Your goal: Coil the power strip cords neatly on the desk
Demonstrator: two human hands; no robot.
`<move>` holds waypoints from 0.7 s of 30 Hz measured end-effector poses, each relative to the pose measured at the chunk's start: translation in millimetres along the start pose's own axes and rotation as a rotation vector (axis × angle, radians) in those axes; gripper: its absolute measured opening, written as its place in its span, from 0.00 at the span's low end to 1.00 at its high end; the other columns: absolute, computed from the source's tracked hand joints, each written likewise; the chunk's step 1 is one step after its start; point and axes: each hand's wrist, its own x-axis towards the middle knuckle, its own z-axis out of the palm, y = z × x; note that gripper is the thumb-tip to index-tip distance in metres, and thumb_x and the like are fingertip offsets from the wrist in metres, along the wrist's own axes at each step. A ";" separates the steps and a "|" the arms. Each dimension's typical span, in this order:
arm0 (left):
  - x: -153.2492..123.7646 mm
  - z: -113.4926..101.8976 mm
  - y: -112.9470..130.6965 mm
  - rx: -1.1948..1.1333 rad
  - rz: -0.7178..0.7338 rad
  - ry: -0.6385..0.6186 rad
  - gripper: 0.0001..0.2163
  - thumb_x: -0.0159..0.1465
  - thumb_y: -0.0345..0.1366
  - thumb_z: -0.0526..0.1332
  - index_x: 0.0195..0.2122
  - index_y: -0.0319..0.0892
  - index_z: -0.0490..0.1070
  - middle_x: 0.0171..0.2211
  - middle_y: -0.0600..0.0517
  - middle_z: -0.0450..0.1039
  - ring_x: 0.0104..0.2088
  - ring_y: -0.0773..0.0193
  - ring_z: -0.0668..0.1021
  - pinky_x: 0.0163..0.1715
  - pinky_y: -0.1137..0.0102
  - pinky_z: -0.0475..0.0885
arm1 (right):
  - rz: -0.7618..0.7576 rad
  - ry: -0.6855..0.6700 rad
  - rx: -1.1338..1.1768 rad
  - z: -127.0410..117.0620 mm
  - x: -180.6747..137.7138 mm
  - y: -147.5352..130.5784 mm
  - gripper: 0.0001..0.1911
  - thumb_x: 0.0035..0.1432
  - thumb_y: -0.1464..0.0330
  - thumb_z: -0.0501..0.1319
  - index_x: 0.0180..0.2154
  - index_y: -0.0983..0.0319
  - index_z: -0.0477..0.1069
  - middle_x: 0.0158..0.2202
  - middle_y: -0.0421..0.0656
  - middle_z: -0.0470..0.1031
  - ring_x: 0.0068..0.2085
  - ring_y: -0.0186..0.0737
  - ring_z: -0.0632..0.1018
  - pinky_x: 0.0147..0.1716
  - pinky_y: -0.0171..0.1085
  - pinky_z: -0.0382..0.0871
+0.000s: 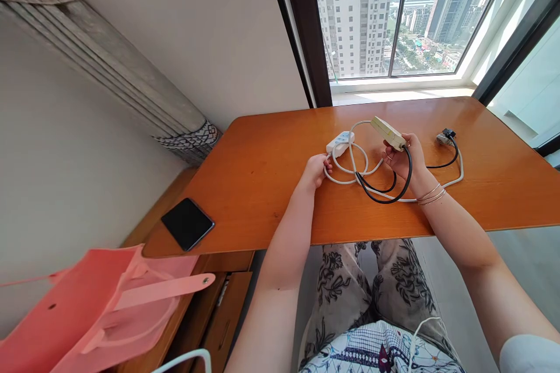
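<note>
My left hand (317, 171) is closed round the white cable (343, 180) where it leaves a small white power strip (340, 144), which rests on the wooden table. In my right hand (409, 157) is a beige power strip (387, 132), gripped at its cable end and raised above the tabletop. From that end a thick black cable (385, 201) hangs down in a loop. The white and black cables cross and appear tangled between my hands. To the right lie the plug ends (446, 137) of the cables, one black and one greyish.
A dark-screened phone or tablet (187, 224) lies at the left corner of the brown table (262, 186). Left and below stands a pink bag (109, 303) by a wooden drawer cabinet (227, 315). Behind the table is a window (394, 29), with a curtain (131, 81) hanging at the left.
</note>
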 end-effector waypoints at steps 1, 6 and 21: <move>-2.1 -0.8 3.8 -0.020 -0.027 -0.023 0.08 0.50 0.20 0.55 0.26 0.40 0.64 0.18 0.60 0.55 0.16 0.74 0.61 0.15 0.80 0.57 | 0.000 0.001 0.012 -0.7 0.2 -0.6 0.12 0.61 0.64 0.52 0.36 0.61 0.71 0.27 0.42 0.77 0.21 0.32 0.71 0.25 0.33 0.75; -11.3 -3.7 20.0 -0.160 -0.179 -0.153 0.11 0.67 0.29 0.51 0.25 0.41 0.59 0.18 0.62 0.48 0.12 0.77 0.52 0.10 0.83 0.47 | 0.036 -0.010 0.015 -3.5 3.0 -4.6 0.12 0.60 0.64 0.52 0.37 0.62 0.71 0.26 0.42 0.77 0.20 0.31 0.70 0.22 0.30 0.73; -35.7 10.4 31.5 -0.476 0.476 0.081 0.15 0.76 0.34 0.48 0.30 0.43 0.63 0.18 0.59 0.61 0.13 0.77 0.55 0.13 0.81 0.51 | 0.019 -0.033 -0.024 -3.4 5.3 -13.5 0.11 0.62 0.67 0.54 0.42 0.63 0.71 0.25 0.40 0.75 0.20 0.31 0.72 0.20 0.27 0.73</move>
